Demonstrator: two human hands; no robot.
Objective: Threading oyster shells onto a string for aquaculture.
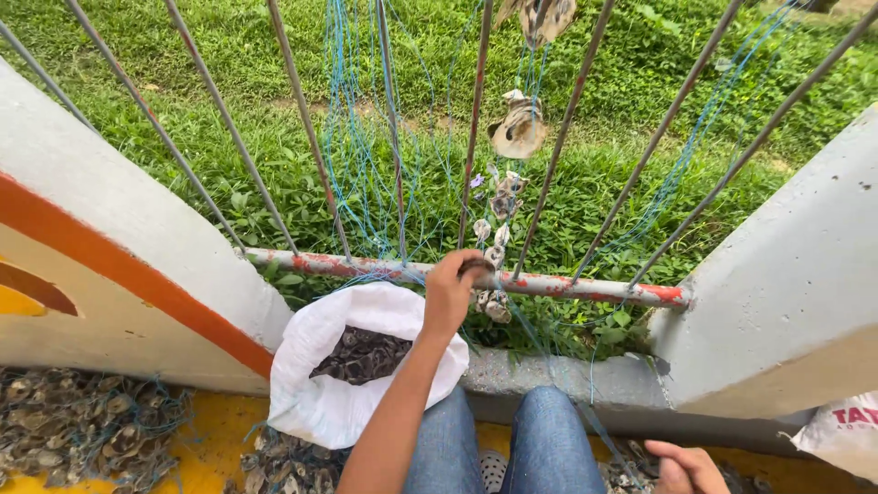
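1. Shell [477, 268] sits gripped in the left hand [450, 291], up at the rusty rail [585, 287] beside the blue strings [366, 137].
2. Right hand [688, 468] rests low by the knee, loosely curled, well apart from it.
3. White sack [315, 402] of shells lies below the left hand.

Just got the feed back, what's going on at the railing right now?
A seated person in jeans reaches the left hand up to the rusty rail, closed on a dark shell where blue strings hang between the bars. More shells dangle on the strings above. An open white sack of shells sits below that hand, against the wall. The right hand rests low by the knee, loosely curled; I can't tell if it holds anything. Strung shells are heaped on the yellow floor.
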